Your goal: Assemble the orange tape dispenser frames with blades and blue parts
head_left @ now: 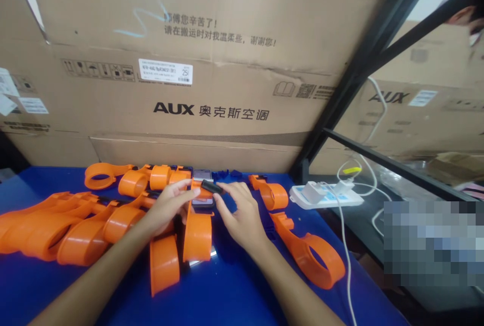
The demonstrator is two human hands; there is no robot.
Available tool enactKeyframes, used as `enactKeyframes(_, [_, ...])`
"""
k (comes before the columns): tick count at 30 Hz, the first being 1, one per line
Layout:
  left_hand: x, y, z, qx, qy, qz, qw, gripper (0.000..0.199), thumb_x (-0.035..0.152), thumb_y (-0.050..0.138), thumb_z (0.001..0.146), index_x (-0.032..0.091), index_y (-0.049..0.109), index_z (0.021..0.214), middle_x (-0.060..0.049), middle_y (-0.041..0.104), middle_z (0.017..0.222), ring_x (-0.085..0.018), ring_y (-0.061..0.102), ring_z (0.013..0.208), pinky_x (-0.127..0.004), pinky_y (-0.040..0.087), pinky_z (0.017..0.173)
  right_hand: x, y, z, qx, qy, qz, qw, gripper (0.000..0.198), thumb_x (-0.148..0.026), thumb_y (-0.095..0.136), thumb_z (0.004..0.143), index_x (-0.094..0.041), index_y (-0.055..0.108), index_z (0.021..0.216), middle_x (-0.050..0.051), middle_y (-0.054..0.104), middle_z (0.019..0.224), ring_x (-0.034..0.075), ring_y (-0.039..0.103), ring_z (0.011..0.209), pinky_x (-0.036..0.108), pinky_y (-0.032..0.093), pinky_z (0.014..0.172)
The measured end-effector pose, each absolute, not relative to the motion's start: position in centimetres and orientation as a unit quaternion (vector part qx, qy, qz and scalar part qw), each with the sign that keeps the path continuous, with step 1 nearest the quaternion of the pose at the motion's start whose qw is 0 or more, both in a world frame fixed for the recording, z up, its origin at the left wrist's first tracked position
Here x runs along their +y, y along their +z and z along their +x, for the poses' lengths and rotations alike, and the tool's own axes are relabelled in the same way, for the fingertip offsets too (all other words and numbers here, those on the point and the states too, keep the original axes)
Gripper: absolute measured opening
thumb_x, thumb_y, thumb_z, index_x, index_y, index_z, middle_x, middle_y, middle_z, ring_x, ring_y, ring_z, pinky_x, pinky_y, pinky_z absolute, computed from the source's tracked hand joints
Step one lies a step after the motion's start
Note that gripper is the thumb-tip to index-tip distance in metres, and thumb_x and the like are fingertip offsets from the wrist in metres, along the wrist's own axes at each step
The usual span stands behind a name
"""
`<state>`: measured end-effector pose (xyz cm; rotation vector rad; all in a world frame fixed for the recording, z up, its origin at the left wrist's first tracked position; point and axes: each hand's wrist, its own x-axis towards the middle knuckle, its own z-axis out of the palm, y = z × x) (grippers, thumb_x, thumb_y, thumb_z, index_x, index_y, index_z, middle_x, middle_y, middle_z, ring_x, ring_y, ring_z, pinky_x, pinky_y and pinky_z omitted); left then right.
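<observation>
My left hand [170, 204] is closed on an orange plastic part with a wide ring [198, 236], gripping its narrow upper end while the ring hangs below. A short black tube [212, 186] lies across that end. My right hand [242, 215] pinches the tube's right end between thumb and fingertips. Whether the tube is joined to the orange part, I cannot tell. Just below my left hand stands another orange ring part [165, 265]. Behind the held part is a phone-like device [202, 175], mostly covered by my fingers and the part.
Several similar orange parts [83, 242] crowd the blue table [234, 295] on the left, some with black pieces. Two more orange parts [319, 260] lie at right. A white power strip [327, 196] with cables sits by the black frame [359, 73]. Large cardboard boxes [212, 139] stand behind.
</observation>
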<state>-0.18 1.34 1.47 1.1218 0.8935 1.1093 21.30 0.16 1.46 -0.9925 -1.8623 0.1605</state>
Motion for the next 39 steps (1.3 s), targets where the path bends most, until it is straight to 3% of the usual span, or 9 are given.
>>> enactKeyframes(5, [1.4,1.2,-0.1,0.388,0.473,0.494,0.618,0.049,0.043,0.084,0.081,0.019,0.07,0.121,-0.002,0.07,0.066,-0.017,0.068,0.05,-0.026,0.054,0.051,0.2,1.5,21.4,-0.77,0.059,-0.409,0.485,0.022,-0.031,0.063,0.1,-0.026,0.072,0.119,0.009,0.076,0.11,0.029,0.066,0.103,0.047,0.052,0.095])
enactKeyframes(17, [1.4,1.0,-0.3,0.384,0.426,0.549,0.608,0.052,0.044,0.081,0.084,0.017,0.066,0.126,-0.015,0.08,0.099,-0.017,0.07,0.054,-0.024,0.051,0.043,0.3,0.9,21.4,-0.779,0.06,-0.407,0.474,0.025,-0.031,0.061,0.1,-0.025,0.072,0.122,0.01,0.075,0.109,0.028,0.065,0.101,0.047,0.053,0.093])
enactKeyframes(29, [1.4,0.9,-0.4,0.399,0.405,0.572,0.591,0.054,0.042,0.08,0.085,0.016,0.066,0.129,-0.014,0.08,0.093,-0.017,0.069,0.055,-0.024,0.051,0.045,-0.3,0.7,20.8,-0.763,0.054,-0.443,0.468,0.022,-0.032,0.063,0.099,-0.023,0.073,0.117,0.008,0.076,0.096,0.029,0.068,0.094,0.045,0.05,0.086])
enactKeyframes(39, [1.4,0.6,-0.5,0.41,0.405,0.558,0.597,0.054,0.044,0.08,0.085,0.018,0.063,0.129,-0.011,0.079,0.091,-0.017,0.069,0.055,-0.026,0.049,0.05,0.2,0.4,21.1,-0.797,0.068,-0.392,0.454,0.026,-0.03,0.057,0.103,-0.022,0.072,0.122,0.011,0.074,0.103,0.028,0.065,0.097,0.046,0.053,0.089])
